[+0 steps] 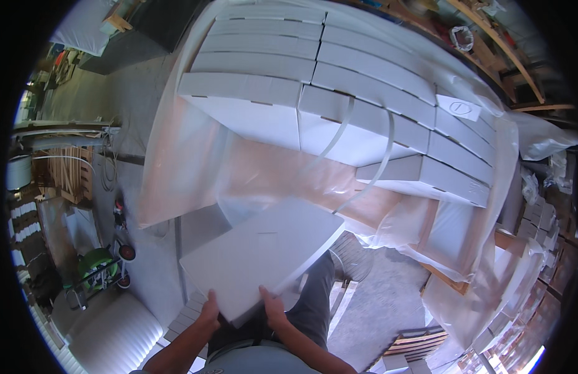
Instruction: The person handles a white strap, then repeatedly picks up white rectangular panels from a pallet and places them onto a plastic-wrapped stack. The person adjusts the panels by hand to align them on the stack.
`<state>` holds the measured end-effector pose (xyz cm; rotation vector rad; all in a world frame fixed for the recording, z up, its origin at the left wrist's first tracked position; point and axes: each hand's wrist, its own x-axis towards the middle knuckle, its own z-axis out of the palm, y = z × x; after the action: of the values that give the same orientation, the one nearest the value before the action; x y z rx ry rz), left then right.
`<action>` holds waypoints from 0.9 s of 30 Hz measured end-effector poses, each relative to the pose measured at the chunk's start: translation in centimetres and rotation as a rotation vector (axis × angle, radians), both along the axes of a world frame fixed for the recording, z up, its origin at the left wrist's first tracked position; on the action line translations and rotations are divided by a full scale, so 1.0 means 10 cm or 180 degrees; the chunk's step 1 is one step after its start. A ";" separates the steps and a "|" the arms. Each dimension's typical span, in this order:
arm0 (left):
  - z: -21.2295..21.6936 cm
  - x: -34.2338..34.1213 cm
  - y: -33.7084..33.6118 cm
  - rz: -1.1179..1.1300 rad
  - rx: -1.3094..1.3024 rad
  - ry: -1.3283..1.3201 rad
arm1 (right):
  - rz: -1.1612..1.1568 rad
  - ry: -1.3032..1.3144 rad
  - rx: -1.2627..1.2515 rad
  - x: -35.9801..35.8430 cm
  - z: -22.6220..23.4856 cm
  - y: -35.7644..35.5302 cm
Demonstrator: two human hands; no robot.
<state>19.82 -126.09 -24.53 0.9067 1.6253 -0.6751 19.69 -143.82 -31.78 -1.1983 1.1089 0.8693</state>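
A flat white cardboard box [264, 246] is held in front of my body, its near end between my two hands. My left hand [209, 313] grips the near left corner, thumb on the top face. Further right along the same end, my right hand [274, 310] closes on the edge, its thumb on top too; the other fingers are hidden under the box. Beyond it, stacked white boxes [251, 87] fill the back of a large wooden crate lined with clear plastic sheet [264, 162]. Two pale straps [383, 159] hang over the front of the stack.
A single white box [395, 169] juts out at the crate's right. At the left are a green reel [97, 265] with wheels and a roll of white foam [117, 330]. A slatted wooden pallet [416, 344] lies on the floor at lower right.
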 end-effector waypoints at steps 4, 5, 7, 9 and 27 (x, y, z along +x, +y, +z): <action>0.27 0.30 -0.45 -0.0016 -0.0511 -0.0177 | -0.0804 0.0122 0.0227 0.33 0.21 -0.26; 0.34 0.35 -0.55 0.0066 -0.0604 -0.0177 | -0.0997 0.0285 0.0179 0.41 0.18 -0.35; 0.47 0.41 -0.59 -0.0257 -0.1003 -0.0271 | -0.1058 0.0263 0.0861 0.48 0.16 -0.74; 0.51 0.41 -0.48 -0.0389 -0.1767 -0.0561 | -0.0926 -0.0234 0.0679 0.49 0.06 -0.99; -0.96 1.03 -0.86 -0.0682 -0.2149 -0.0751 | -0.0485 -0.0122 0.0999 0.53 -0.68 -3.06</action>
<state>30.07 -134.65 -34.15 0.6274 0.9893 -1.1309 24.98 -174.39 -38.62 -0.8568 0.9772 0.8622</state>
